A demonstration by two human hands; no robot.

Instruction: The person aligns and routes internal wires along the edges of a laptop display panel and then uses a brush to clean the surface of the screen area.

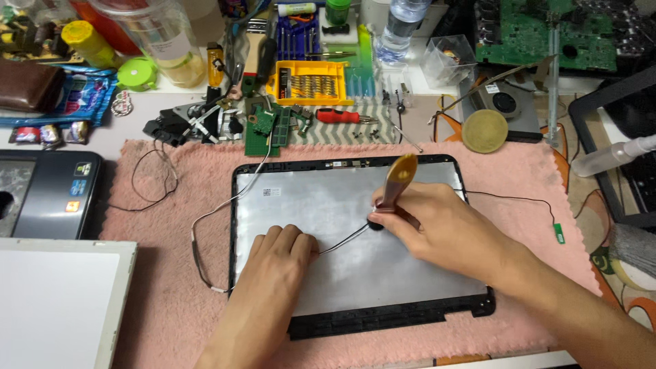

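Both hands are down on the lid (383,273), a grey laptop screen back with a black frame, lying flat on the pink towel (171,301). The left hand (277,263) rests palm-down on the lid's lower left part, fingers bent and close together, knuckles up, its fingertips pressing on or right beside the cable (342,240). That thin dark cable runs from under those fingertips across to the right hand.

The right hand (430,229) is closed around a brush (395,184): thumb and fingers pinch the wooden handle low down, the handle tilting up and away from the hand. The dark brush head (376,222) touches the lid just left of the right hand's fingers, right where the cable ends.

Left of the left hand, a white wire (205,225) loops off the lid's edge onto the towel. Right of the right hand, a black wire (519,199) trails over the towel to a small green tab (559,233).

Beyond the hands, well apart from them: a yellow bit case (309,82), a red screwdriver (342,116), a small green board (263,130), a round tan pad (484,130) and a fan (506,102). Far left of the left hand sits a black laptop base (48,195), with a white panel (58,301) nearer the person.
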